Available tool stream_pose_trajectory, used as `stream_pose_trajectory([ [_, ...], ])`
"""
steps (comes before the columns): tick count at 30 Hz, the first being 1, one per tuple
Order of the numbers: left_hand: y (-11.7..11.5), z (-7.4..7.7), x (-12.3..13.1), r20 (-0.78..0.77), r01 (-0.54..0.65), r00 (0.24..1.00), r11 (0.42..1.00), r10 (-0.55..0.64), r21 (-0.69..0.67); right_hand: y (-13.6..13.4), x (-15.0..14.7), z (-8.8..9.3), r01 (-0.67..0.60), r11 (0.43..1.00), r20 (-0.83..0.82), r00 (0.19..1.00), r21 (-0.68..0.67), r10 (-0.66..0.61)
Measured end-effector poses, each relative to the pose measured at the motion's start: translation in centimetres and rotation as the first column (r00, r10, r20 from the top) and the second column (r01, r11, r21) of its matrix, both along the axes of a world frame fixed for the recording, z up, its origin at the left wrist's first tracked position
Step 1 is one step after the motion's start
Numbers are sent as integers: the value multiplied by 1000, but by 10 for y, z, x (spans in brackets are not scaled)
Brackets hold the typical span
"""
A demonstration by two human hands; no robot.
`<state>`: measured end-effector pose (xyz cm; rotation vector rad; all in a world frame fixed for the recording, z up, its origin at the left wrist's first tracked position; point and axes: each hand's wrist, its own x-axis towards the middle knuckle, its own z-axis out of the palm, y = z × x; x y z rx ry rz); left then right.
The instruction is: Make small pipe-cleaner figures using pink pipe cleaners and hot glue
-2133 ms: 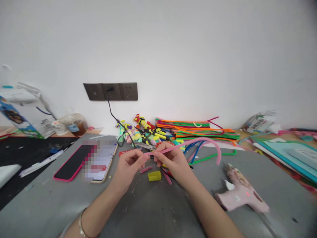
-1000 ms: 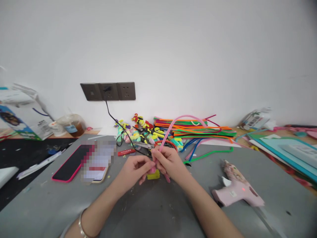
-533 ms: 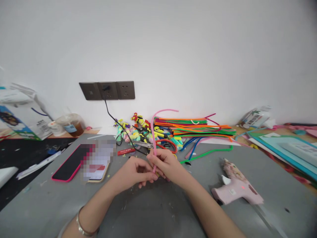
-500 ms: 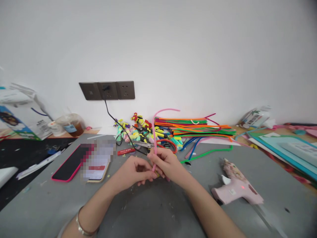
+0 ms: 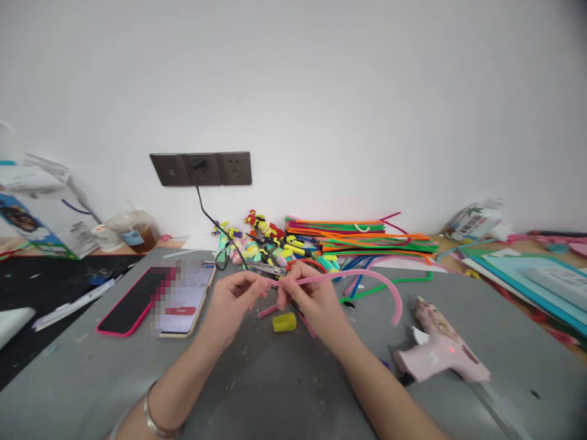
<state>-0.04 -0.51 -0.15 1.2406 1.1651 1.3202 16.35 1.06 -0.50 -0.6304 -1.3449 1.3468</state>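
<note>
A pink pipe cleaner (image 5: pixel 367 276) runs between both hands and curves out to the right, its free end bending down. My left hand (image 5: pixel 236 299) pinches one end between thumb and fingers. Close beside it, my right hand (image 5: pixel 308 294) pinches the same stem a little further along. On the grey mat below them lies a small yellow coiled piece (image 5: pixel 284 322). A short pink piece (image 5: pixel 268 311) rests just left of it. Scissors (image 5: pixel 270 269) with red-orange handles lie behind my hands, partly hidden by my right hand.
Bundles of coloured pipe cleaners (image 5: pixel 362 235) and small fuzzy figures (image 5: pixel 261 238) lie along the wall. A pink glue gun (image 5: pixel 440 342) rests at right. Two phones (image 5: pixel 132 302) lie at left. A black cord (image 5: pixel 215 223) hangs from the wall socket (image 5: pixel 200 169). Folders (image 5: pixel 527 275) sit far right.
The pink pipe cleaner has swung from upright to sideways, its free end now at the right. My hands have risen slightly, exposing the yellow coiled piece on the mat.
</note>
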Motion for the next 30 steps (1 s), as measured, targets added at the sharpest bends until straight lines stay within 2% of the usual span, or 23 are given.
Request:
stream_pose_trajectory([
  [5,-2,-1,4,85,-81,993,996,77,38,-2,-8,-3,-3,998,32,999,-56,5],
  [9,-3,-1,8,173,-75,982,997,75,-8,-3,-11,-7,-49,990,43,998,-136,55],
  [13,-3,0,9,193,-15,981,998,26,-58,0,-8,-6,-61,989,13,998,-134,63],
  [17,-4,1,9,126,108,987,991,-97,-76,5,4,0,70,996,-61,995,-63,-74],
  [20,-4,1,10,79,193,979,977,-187,-87,8,12,1,119,993,-1,993,-25,-119],
  [22,-4,0,10,24,224,975,972,-222,-69,9,15,0,96,995,83,992,-14,-95],
  [25,-3,-2,10,-65,294,952,952,-299,-81,8,14,-2,-3,999,195,981,-47,12],
  [30,-4,-1,10,-176,399,894,910,-413,-109,5,11,0,-142,986,280,946,-85,161],
])
